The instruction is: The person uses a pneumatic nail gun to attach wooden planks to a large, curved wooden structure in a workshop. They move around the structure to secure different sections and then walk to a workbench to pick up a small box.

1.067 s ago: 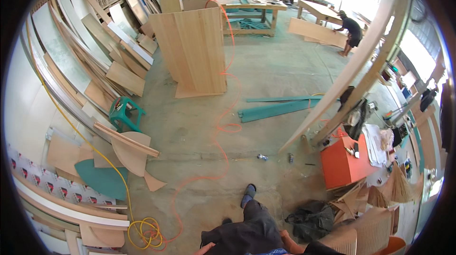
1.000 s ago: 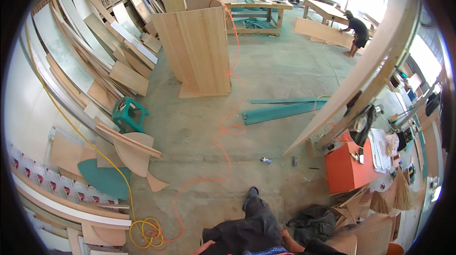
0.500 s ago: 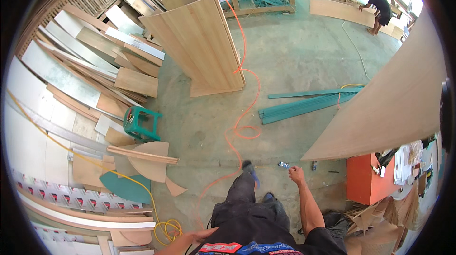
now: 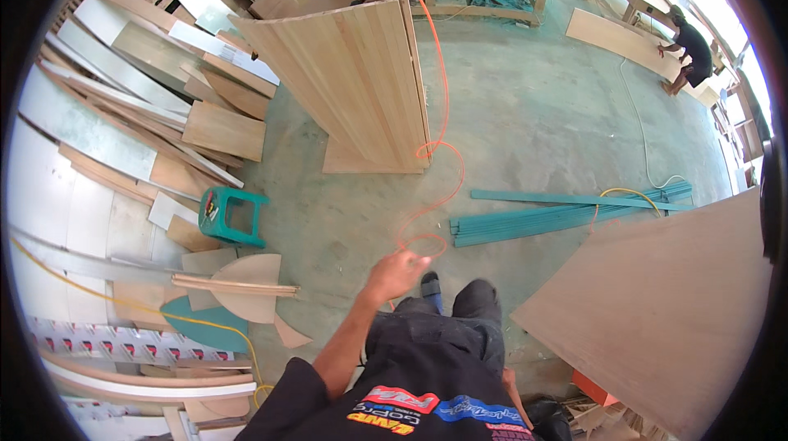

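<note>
My left hand (image 4: pixel 398 275) swings out in front of my body, its fingers loosely curled, and no object shows in them. Behind it on the floor lies a loop of the orange hose (image 4: pixel 447 104), apart from the hand as far as I can tell. My right hand (image 4: pixel 510 383) hangs low beside my hip, mostly covered by my body, its fingers hidden. Ahead stands a tall pale wooden panel piece (image 4: pixel 345 80) with a curved top, and the hose runs up over it. My legs are mid-step.
A large plywood sheet (image 4: pixel 657 293) rises close on my right. Teal strips (image 4: pixel 525 226) lie ahead of it. Left are a green plastic stool (image 4: pixel 246 236), leaning boards (image 4: pixel 222 129) and a yellow cable (image 4: pixel 164 307). A co-worker (image 4: pixel 696 43) bends over a board (image 4: pixel 616 40) at the far right.
My left hand has come forward, while my right hand has dropped back beside my body. My view has shifted, and the plywood sheet now hides most of the orange box.
</note>
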A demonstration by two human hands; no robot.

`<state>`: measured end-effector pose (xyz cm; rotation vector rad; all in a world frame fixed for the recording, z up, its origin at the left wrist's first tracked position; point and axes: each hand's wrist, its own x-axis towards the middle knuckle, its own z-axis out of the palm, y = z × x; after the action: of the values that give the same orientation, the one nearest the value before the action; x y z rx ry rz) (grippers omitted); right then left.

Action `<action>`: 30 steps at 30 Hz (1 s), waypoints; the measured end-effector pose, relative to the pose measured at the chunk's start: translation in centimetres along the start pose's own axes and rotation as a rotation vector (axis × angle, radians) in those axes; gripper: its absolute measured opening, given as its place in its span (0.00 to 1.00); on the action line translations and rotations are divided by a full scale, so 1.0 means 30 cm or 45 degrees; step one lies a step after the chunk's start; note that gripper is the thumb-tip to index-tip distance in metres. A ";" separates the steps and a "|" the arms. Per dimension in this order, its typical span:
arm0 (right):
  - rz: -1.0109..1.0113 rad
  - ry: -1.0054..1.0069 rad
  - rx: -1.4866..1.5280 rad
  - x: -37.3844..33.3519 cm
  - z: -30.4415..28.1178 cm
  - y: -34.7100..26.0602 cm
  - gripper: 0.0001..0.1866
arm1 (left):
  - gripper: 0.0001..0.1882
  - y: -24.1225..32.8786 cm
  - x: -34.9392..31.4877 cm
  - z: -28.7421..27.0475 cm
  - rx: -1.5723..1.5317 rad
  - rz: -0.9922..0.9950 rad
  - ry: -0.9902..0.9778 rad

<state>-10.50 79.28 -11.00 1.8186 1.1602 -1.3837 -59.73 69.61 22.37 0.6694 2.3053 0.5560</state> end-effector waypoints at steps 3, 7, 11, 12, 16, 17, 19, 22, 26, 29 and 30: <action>-0.122 0.045 0.117 -0.014 -0.009 -0.200 0.11 | 0.31 0.171 0.177 0.003 -0.115 0.218 0.005; -0.296 0.099 0.225 0.036 -0.101 -0.549 0.11 | 0.26 0.264 0.368 -0.042 -0.398 0.419 -0.203; -0.395 0.095 0.169 0.158 -0.229 -0.905 0.10 | 0.20 0.221 0.646 -0.214 -0.534 0.222 0.068; -0.408 0.086 0.109 0.200 -0.269 -0.992 0.10 | 0.20 0.181 0.730 -0.276 -0.612 0.216 0.261; -0.505 0.070 -0.159 0.419 -0.453 -1.419 0.09 | 0.15 0.317 1.068 -0.682 -0.958 0.224 1.124; -0.594 0.089 -0.301 0.470 -0.550 -1.544 0.09 | 0.15 0.380 1.127 -0.764 -1.006 0.224 1.342; -0.960 0.211 -0.859 0.600 -0.760 -1.773 0.08 | 0.15 0.498 1.233 -0.881 -0.923 0.211 1.666; -1.540 0.698 -1.633 0.764 -1.106 -2.212 0.08 | 0.16 0.672 1.385 -0.983 -0.478 0.139 1.851; -0.860 -0.012 0.484 0.550 -1.441 -2.970 0.12 | 0.23 0.815 1.591 -1.008 0.134 -0.184 1.649; -0.985 0.170 0.248 0.413 -1.589 -3.377 0.15 | 0.25 0.846 1.652 -1.060 0.531 -0.720 1.343; -1.006 0.074 0.406 0.361 -1.588 -3.478 0.16 | 0.25 0.846 1.655 -1.053 0.530 -0.725 1.377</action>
<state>-80.22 170.42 -0.59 1.6668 1.9015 -2.0478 -105.98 112.34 34.28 -0.2560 3.4762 0.1410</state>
